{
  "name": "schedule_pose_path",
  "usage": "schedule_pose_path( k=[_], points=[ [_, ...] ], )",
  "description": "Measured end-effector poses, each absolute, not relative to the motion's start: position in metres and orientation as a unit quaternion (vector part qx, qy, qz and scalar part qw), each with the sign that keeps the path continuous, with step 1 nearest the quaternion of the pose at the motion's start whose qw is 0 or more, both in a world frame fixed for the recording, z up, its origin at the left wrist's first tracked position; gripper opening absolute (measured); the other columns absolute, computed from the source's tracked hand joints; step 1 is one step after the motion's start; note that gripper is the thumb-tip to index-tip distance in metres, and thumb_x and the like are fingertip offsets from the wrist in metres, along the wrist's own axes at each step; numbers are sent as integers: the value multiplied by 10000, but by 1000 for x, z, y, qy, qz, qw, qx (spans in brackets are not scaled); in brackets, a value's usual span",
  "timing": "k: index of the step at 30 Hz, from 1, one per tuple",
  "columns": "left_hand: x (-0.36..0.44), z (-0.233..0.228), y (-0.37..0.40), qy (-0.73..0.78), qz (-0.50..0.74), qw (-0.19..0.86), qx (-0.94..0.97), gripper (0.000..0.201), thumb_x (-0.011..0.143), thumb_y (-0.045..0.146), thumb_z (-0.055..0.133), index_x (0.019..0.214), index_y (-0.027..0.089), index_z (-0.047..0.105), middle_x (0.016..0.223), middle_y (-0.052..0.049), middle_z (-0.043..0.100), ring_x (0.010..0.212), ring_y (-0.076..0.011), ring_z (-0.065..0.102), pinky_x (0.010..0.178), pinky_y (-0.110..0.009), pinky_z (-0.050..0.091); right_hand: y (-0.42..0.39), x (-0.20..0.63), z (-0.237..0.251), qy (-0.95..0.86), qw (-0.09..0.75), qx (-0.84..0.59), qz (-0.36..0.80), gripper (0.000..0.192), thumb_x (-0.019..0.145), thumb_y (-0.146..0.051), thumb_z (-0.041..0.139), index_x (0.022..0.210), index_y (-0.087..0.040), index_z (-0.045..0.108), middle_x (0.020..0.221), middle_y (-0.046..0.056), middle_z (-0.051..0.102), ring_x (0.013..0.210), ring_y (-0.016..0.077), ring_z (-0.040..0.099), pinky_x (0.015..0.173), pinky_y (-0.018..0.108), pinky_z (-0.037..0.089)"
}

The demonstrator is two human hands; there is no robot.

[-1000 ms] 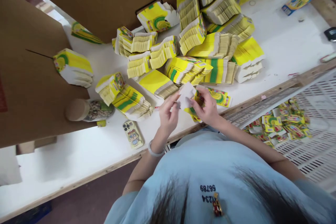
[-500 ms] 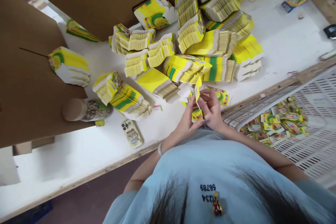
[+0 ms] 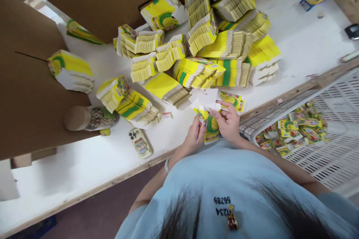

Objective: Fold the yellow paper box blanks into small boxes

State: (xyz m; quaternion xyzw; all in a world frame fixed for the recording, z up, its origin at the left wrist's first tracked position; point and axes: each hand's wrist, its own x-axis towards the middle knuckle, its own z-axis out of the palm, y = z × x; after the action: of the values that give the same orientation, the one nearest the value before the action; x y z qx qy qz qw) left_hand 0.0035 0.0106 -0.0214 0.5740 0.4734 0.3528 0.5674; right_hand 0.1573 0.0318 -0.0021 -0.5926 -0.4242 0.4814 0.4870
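Close to my body, over the table's front edge, a small yellow and green printed carton (image 3: 212,129) is between my two hands. My left hand (image 3: 193,133) grips it at its left side, thumb across the printed face. At the upper right, my right hand (image 3: 230,122) has its thumb and fingers on the carton's top edge, by the white flaps. White-backed card pieces (image 3: 204,98) lie just beyond. A flat printed carton (image 3: 232,101) rests on the table past my right fingers.
Bundled stacks of flat yellow cartons (image 3: 211,46) cover the middle of the white table (image 3: 179,127). To the left are a phone (image 3: 140,143), a jar (image 3: 92,118) and brown cardboard (image 3: 33,82). A white plastic basket (image 3: 336,149) of small packed boxes (image 3: 297,129) stands at the right.
The carton has turned from edge-on to showing its printed face, with white flaps at its top. My left hand has moved lower and left; my right hand has shifted slightly right, fingers more extended.
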Motion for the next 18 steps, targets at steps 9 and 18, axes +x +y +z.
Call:
schedule_pose_path(
  k=[9,18],
  points=[
    [-4,-15,0,435,347,698,450,760,992,555,541,1616,360,155,1329,-134,676,896,-187,745,723,-308,620,21,185,-11,-526,439,-491,539,434,904,-521,697,1223,-234,634,1094,82,757,917,188,742,818,333,612],
    [-1,-9,16,411,312,690,507,570,956,537,610,1453,279,499,1068,-84,714,652,-107,627,626,-252,550,28,209,-5,-582,432,-498,476,299,982,-491,584,1032,-229,719,786,32,730,742,180,718,701,319,616]
  ],
)
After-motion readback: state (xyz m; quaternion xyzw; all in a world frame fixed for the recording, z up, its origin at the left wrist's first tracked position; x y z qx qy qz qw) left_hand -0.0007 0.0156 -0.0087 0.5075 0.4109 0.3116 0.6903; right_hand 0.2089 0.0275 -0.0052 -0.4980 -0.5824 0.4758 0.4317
